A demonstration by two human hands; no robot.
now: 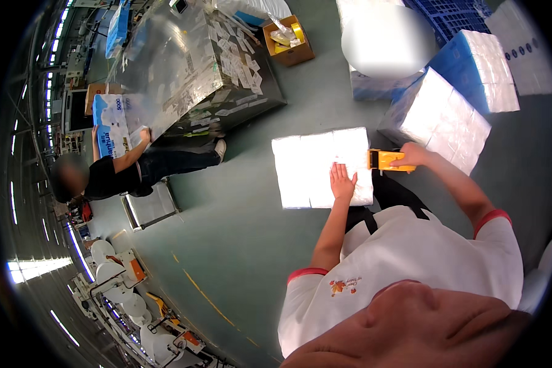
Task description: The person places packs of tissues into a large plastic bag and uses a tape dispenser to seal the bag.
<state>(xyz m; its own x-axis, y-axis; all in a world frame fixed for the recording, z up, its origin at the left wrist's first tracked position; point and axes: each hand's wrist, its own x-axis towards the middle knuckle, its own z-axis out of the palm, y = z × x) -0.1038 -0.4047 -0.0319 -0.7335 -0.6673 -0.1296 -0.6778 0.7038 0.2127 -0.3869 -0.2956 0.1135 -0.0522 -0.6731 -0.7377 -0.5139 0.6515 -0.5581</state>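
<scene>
A large white plastic-wrapped bundle (297,175) lies in front of me, with seams dividing its bright top. My left hand (342,182) rests flat on that top, fingers stretched out and holding nothing. At the bundle's right edge, my right hand (416,156) grips a boxy yellow hand-held tool (381,159) with a dark front end. The tool's front meets or nearly meets the wrap; the exact contact cannot be made out. Its exact kind is unclear. Just beyond my right hand leans another white wrapped bundle (441,119).
More blue-and-white bundles (481,70) and a blue plastic pallet (451,18) stand at the far right. A cardboard box (291,52) holds yellow items. At the left, a person (119,165) holds a blue-and-white pack beside a big metal table (227,80) and a cart (152,205).
</scene>
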